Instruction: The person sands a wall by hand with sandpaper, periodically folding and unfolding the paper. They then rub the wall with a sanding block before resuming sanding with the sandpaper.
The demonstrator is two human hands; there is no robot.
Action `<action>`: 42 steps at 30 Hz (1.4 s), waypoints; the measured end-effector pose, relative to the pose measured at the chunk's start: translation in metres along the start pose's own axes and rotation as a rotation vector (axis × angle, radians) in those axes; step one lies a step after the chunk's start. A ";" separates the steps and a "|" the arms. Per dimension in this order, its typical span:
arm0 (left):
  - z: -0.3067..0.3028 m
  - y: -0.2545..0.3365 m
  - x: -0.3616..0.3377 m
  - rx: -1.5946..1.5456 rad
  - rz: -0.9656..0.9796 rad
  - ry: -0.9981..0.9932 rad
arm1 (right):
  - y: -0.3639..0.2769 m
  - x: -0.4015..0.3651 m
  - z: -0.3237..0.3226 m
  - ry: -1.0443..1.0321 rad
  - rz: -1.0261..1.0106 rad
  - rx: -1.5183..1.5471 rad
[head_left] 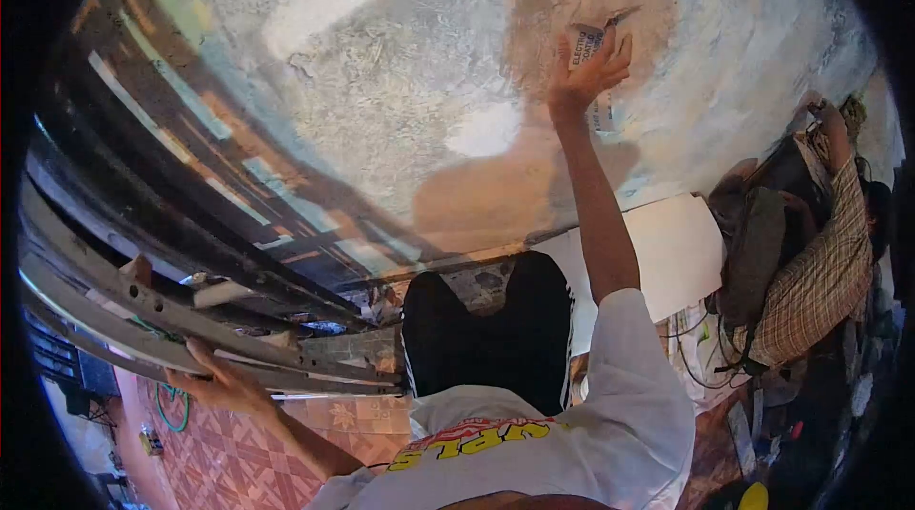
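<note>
My right hand (593, 76) is raised to the mottled grey wall (410, 81), its fingers bent round a piece of dark sheet (588, 45) with printed lettering that looks like sandpaper backing. The sheet is close to the wall; whether it touches cannot be made out. Down at the left, my left hand (221, 384) holds a long metal rail (143, 343) of a ladder-like frame, with the thumb over its upper side and the fingers at the lower edge. Pale scraped or patched areas show on the wall.
A white board (672, 257) leans below the wall. Bags and a checked cloth (810, 295) hang at the right, with cables under them. Dark rails (172, 214) run along the left. Patterned red tiles (229, 453) cover the floor, where a green hoop lies.
</note>
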State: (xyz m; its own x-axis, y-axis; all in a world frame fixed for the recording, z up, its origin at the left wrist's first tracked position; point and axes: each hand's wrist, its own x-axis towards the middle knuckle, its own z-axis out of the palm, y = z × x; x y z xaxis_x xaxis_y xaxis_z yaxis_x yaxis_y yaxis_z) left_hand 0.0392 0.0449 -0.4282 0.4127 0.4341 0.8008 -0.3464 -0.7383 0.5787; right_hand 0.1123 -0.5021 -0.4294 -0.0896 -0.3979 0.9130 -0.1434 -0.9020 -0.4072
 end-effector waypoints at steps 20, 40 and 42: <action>0.001 -0.034 0.000 0.007 -0.134 0.072 | 0.010 -0.001 0.018 -0.013 -0.063 0.029; 0.004 -0.013 -0.002 -0.092 -0.102 0.038 | 0.015 -0.016 0.027 -0.002 -0.015 0.114; 0.003 -0.016 -0.002 -0.121 -0.127 0.020 | 0.016 -0.018 0.027 -0.023 0.003 0.123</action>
State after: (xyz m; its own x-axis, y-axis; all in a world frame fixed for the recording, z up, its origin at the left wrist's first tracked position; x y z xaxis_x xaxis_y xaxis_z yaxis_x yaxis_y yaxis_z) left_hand 0.0465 0.0540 -0.4392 0.4430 0.5311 0.7222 -0.3922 -0.6096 0.6889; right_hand 0.1382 -0.5138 -0.4517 -0.0673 -0.4033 0.9126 -0.0211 -0.9139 -0.4054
